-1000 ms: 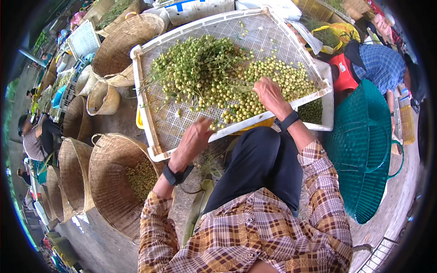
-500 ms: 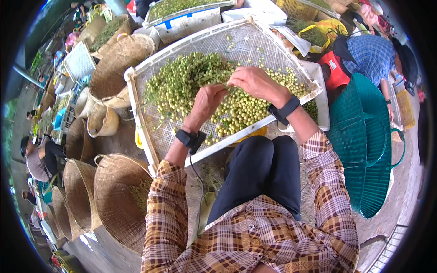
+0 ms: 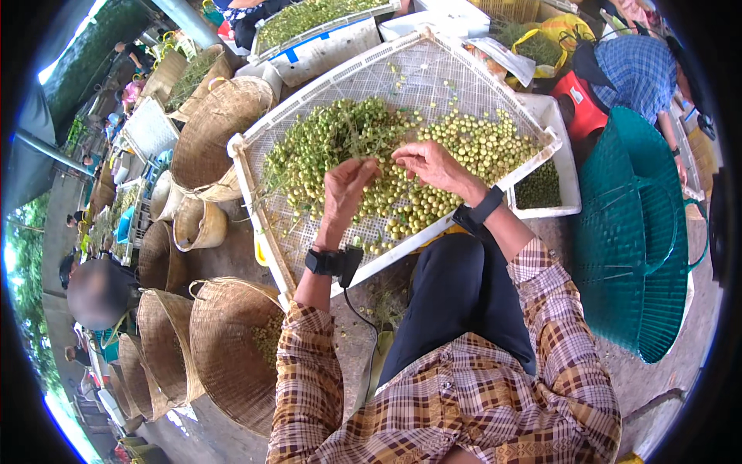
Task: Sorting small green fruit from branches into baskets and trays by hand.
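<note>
A white mesh tray (image 3: 325, 91) with a raised rim lies in front of me, over my knees. On its left side is a heap of leafy sprigs (image 3: 321, 143) bearing small green round fruits. Loose yellow-green fruits (image 3: 433, 203) spread over the middle and right of the mesh. My left hand (image 3: 349, 192) is closed in a pinch at the right edge of the sprigs; its fingertips hide what they grip. Just right of it, my right hand (image 3: 434, 165) hovers over the loose fruits, its fingers loosely bent and apart, with nothing visible in them.
Woven baskets (image 3: 232, 340) crowd the left side, one holding some fruits. A white bin (image 3: 568, 203) with small dark green fruits stands under the tray's right edge. Large green baskets (image 3: 626, 240) stand at the right, near a person in a blue checked shirt (image 3: 634, 73).
My hands, together over a thin stem before, have moved slightly apart. The right hand's fingers have loosened from their pinch. The whole view has shifted, with the scene now further right.
</note>
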The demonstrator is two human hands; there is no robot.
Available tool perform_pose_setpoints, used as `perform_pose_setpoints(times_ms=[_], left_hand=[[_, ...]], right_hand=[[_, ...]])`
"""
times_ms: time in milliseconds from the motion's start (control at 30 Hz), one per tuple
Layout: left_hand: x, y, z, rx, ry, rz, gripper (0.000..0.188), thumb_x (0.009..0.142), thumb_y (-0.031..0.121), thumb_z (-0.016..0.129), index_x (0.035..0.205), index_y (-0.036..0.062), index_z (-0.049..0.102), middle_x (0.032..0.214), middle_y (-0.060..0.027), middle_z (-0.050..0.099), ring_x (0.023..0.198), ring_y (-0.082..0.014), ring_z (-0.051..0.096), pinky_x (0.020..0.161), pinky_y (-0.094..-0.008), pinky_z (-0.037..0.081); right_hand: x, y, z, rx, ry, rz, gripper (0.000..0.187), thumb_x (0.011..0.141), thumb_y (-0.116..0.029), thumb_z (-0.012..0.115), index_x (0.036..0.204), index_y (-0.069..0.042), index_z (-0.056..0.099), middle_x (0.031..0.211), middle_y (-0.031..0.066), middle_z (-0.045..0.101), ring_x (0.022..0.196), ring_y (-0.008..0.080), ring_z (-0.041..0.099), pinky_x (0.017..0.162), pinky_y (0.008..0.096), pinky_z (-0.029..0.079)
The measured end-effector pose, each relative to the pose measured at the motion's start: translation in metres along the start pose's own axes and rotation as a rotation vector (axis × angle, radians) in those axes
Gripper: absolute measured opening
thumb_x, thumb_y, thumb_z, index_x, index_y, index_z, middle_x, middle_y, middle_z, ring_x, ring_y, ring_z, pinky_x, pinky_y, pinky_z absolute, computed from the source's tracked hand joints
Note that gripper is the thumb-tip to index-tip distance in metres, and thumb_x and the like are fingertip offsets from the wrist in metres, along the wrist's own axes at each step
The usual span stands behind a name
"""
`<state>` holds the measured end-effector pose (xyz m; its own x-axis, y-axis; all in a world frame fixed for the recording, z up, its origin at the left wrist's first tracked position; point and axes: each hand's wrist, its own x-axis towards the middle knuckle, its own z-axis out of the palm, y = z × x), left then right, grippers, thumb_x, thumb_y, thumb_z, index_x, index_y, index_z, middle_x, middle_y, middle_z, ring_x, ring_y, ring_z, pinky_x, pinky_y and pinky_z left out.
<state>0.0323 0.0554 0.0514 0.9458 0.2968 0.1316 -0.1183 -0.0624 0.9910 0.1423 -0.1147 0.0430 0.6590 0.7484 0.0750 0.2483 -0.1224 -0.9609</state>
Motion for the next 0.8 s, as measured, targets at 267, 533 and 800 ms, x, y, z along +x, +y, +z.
perform_pose_setpoints(times_ms=[267,533,800], left_hand=[[-0.002,0.020,-0.013,-0.346,0.126,-0.075,0.023,0.091,0.020,0.059,0.101,0.0007,0.065,0.086,-0.0047,0.066,0.073,-0.0105,0.061,0.068,-0.0255,0.053],[-0.001,0.011,-0.017,-0.612,0.184,-0.189,0.017,0.091,0.016,0.059,0.093,-0.0004,0.064,0.082,-0.0042,0.064,0.069,-0.0099,0.060,0.060,-0.0230,0.052],[0.003,0.011,-0.004,-0.708,0.256,-0.124,0.018,0.092,0.015,0.056,0.100,-0.0003,0.060,0.091,-0.0078,0.064,0.084,-0.0147,0.063,0.074,-0.0259,0.055]], right_hand=[[-0.010,-0.002,0.002,0.217,-0.041,0.074,0.037,0.092,-0.034,0.052,0.105,-0.001,0.063,0.088,0.0031,0.065,0.078,0.0095,0.060,0.059,0.0244,0.052],[-0.014,-0.017,0.007,0.312,-0.109,0.016,0.066,0.088,-0.060,0.044,0.114,-0.001,0.058,0.098,0.0082,0.063,0.086,0.0145,0.063,0.068,0.0269,0.053],[-0.020,-0.011,0.016,0.723,-0.109,0.088,0.062,0.090,-0.038,0.057,0.134,0.000,0.037,0.109,0.0115,0.059,0.093,0.0180,0.062,0.076,0.0278,0.053]])
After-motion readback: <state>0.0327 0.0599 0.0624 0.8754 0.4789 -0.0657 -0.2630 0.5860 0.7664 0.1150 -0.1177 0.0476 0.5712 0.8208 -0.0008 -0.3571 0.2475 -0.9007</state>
